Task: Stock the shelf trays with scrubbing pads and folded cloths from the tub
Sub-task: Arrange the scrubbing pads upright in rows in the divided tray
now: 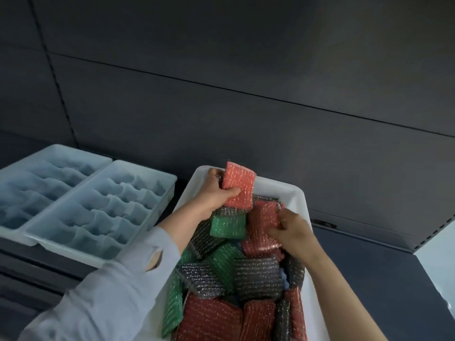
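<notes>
A white tub [275, 187] at centre right is heaped with glittery scrubbing pads in red, green and dark grey. My left hand [216, 190] grips a light red pad [240, 184] lifted above the tub's far left corner, with a dark grey pad partly hidden behind it. My right hand [293, 231] pinches another red pad [264, 217] that still lies in the heap. Bits of blue cloth [285, 279] peek out between the pads. Two pale blue divided shelf trays [98, 205] sit to the left with nothing in their compartments.
The trays rest on a dark shelf with a dark back panel [246, 94] behind them. A lower dark shelf ledge [369, 242] runs to the right of the tub. A pale floor strip [443, 254] shows at far right.
</notes>
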Available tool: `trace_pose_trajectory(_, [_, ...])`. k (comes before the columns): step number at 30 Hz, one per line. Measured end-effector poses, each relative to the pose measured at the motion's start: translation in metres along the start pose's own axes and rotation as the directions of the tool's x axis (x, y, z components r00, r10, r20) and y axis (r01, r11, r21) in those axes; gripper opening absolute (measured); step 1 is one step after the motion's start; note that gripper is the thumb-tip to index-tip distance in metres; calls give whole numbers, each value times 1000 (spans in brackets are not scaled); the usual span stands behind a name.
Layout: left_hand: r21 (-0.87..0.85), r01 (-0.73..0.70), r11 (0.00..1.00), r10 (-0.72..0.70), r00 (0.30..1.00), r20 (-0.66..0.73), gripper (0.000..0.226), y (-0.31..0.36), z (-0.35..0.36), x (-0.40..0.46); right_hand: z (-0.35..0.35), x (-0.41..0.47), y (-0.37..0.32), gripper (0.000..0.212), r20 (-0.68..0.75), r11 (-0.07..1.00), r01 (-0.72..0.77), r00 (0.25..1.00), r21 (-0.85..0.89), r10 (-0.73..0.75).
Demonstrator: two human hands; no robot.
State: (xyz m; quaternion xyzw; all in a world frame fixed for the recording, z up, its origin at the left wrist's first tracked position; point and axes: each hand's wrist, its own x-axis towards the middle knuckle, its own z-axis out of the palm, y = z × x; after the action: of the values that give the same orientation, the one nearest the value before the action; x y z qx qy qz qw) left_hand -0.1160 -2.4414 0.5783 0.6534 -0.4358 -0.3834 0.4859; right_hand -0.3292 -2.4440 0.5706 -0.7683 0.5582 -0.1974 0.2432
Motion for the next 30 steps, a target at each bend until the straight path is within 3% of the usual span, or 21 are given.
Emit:
trace_pose_trajectory(1, [-62,-24,998,22,999,-45,51,2,-7,-3,-7,2,-1,17,-83,996,-29,996,81,36])
trace_pose_trajectory(3, [-102,-78,992,65,990,-122,48,2,-18,-12,-21,4,-9,18,-166,905,-51,977,423,133])
trace_pose_trajectory(5, [-89,-97,991,86,989,-117,49,2,-20,-23,-25,2,-27,12,-76,720,-46,988,693,137])
trace_pose_trajectory(6, [-97,-93,991,85,993,-87,51,2,-19,-29,-20,0,-37,9,-41,714,-35,995,699,88])
trace_pose_trajectory(9, [-110,-33,993,36,999,25,87,-2,-11,-46,9,-1,-52,4,-60,870,96,995,484,-76])
trace_pose_trajectory(10, [-89,-40,995,43,999,32,88,-4,-10,-51,15,-2,-55,9,-49,897,112,994,427,-101])
trace_pose_trajectory(13, [-151,-40,988,33,998,-47,64,-12,-19,-57,21,-1,-51,33,-7,960,64,998,273,-64])
trace_pose_trajectory(15, [-220,-34,975,17,997,-82,63,-11,-33,-61,25,-2,-37,42,-35,988,8,999,-156,-14])
trace_pose_trajectory(17, [-270,-48,962,11,991,-136,75,-8,-49,-65,35,-6,-28,50,51,905,-33,997,-423,61])
trace_pose_trajectory(19, [-343,-99,934,27,978,-209,73,-7,-66,-71,45,-5,-25,54,101,885,-52,989,-463,111])
trace_pose_trajectory(21, [-393,-140,909,33,963,-267,60,-8,-82,-77,46,-2,-28,60,88,856,-77,986,-511,140])
trace_pose_trajectory(23, [-419,-144,896,22,959,-283,60,-14,-99,-81,46,1,-32,72,60,801,-134,977,-584,207])
trace_pose_trajectory(26, [-456,-141,879,1,956,-293,63,-25,-137,-85,45,5,-44,46,-21,772,-197,973,-604,232])
trace_pose_trajectory(28, [-480,-146,865,-7,953,-303,61,-35,-172,-85,40,10,-67,30,-100,775,-175,984,-607,144])
trace_pose_trajectory(30, [-504,-137,853,-28,952,-306,58,-49,-214,-83,37,14,-107,33,-165,847,-119,986,-519,38])
